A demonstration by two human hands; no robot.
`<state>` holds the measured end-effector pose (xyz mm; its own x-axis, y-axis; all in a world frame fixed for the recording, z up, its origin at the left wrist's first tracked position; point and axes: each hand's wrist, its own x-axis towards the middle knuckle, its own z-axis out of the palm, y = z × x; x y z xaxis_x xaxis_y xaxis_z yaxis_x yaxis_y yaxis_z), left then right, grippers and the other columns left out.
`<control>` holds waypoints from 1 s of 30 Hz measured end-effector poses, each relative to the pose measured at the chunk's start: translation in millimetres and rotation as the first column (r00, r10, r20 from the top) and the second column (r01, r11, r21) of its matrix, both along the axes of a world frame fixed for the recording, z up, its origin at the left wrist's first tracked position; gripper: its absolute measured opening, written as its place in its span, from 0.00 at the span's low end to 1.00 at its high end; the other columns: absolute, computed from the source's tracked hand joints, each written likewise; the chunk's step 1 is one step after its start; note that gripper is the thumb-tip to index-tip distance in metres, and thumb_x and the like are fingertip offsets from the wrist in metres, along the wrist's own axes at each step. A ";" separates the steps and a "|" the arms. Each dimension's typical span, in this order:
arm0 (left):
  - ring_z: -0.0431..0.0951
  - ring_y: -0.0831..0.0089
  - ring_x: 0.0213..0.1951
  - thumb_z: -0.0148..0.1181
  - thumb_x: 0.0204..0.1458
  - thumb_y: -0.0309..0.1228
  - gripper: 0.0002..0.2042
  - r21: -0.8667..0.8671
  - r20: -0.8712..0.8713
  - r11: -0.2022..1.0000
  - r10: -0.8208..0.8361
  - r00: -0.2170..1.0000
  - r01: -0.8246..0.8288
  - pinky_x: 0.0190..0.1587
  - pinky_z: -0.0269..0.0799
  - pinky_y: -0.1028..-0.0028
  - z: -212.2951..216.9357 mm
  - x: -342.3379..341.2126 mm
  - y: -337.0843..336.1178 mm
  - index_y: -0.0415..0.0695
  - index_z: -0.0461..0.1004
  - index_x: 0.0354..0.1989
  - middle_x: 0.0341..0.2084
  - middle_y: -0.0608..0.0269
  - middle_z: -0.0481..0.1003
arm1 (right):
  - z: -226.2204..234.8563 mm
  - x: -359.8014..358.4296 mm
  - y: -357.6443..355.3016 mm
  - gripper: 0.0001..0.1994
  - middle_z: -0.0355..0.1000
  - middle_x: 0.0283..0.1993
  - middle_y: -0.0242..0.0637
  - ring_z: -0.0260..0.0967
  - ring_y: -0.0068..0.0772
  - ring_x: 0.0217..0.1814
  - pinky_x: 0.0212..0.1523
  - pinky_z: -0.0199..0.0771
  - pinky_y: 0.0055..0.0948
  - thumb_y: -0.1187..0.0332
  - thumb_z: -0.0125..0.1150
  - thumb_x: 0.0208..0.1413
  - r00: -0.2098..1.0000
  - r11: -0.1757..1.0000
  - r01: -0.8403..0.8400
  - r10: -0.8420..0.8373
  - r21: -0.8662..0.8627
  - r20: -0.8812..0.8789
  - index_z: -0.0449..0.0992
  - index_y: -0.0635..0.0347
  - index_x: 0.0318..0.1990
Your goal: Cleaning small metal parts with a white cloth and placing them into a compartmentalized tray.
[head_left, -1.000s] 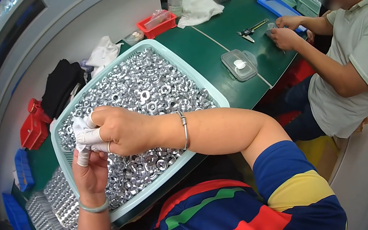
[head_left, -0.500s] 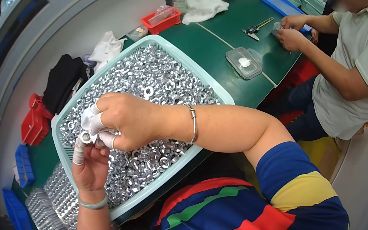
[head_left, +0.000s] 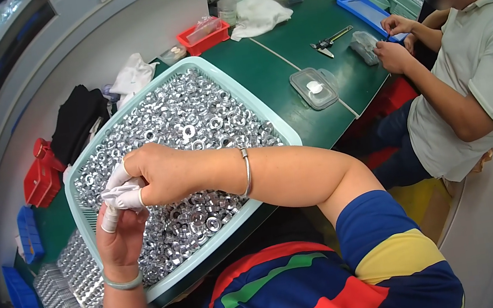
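My left hand [head_left: 121, 237] and my right hand [head_left: 157, 172] meet over the left side of a pale green plastic basket [head_left: 286, 130]. White finger covers sit on several fingertips. The fingers of my right hand pinch a folded white cloth [head_left: 122, 190] against my left fingertips. A small metal ring showed there in the earlier frame; the cloth and fingers now hide that spot. Beneath both hands, a heap of shiny ring-shaped metal parts [head_left: 193, 138] fills the basket.
Stacked clear trays [head_left: 68, 302] lie left of the basket, beside blue bins [head_left: 23, 299] and a red bin [head_left: 42, 183]. A lidded container [head_left: 314, 88] and a caliper [head_left: 332, 43] rest on the green table [head_left: 276, 76]. A co-worker [head_left: 471, 82] sits at the right, handling a clear bag [head_left: 364, 47].
My right fingers have closed over the left fingertips with the cloth, covering the ring. The view has shifted slightly. The co-worker's hands have come apart from each other.
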<state>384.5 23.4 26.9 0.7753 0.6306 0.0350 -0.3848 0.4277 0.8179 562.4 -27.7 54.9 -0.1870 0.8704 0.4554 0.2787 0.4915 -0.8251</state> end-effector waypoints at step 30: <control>0.73 0.70 0.37 0.54 0.47 0.30 0.11 0.120 -0.026 0.979 0.166 0.986 -0.162 0.41 0.70 0.73 28.2 1.7 -10.9 0.37 0.67 0.37 0.35 0.58 0.71 | 22.3 -2.3 -13.9 0.14 0.71 0.25 0.44 0.70 0.39 0.27 0.29 0.68 0.29 0.64 0.62 0.39 0.984 0.992 0.109 -0.117 0.063 0.138 0.73 0.62 0.33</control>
<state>386.3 12.5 55.1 0.6640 0.7422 0.0909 -0.4117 0.2614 0.8731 560.1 -41.6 77.2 -0.1542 0.8641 0.4791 0.4466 0.4935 -0.7463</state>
